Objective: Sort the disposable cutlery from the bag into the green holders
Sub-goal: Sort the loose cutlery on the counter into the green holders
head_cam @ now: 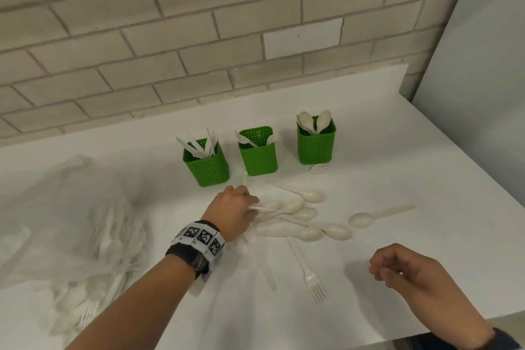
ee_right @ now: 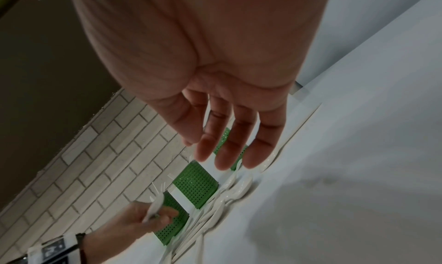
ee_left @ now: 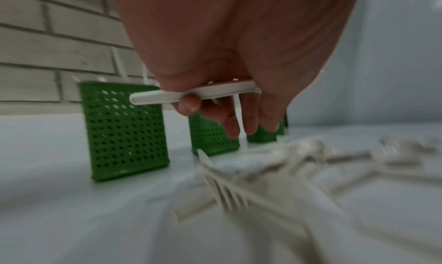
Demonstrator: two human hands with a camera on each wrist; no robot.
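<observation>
Three green perforated holders stand in a row by the brick wall: the left holder [head_cam: 206,163] with knives, the middle holder [head_cam: 258,152] with forks, the right holder [head_cam: 316,142] with spoons. My left hand [head_cam: 244,206] reaches into a pile of white spoons [head_cam: 301,214] on the counter. In the left wrist view its curled fingers [ee_left: 191,105] grip a white cutlery handle [ee_left: 155,99] across the palm, and a second thin piece hangs below. My right hand [head_cam: 382,267] hovers over the counter at the front right, its relaxed fingers [ee_right: 222,151] holding nothing.
A clear plastic bag [head_cam: 71,221] of cutlery lies at the left. Loose on the white counter [head_cam: 426,179] are a single spoon [head_cam: 366,219], a fork [head_cam: 311,278], a knife [head_cam: 268,273] and another fork [head_cam: 316,169] by the right holder. The counter's front edge is near my right wrist.
</observation>
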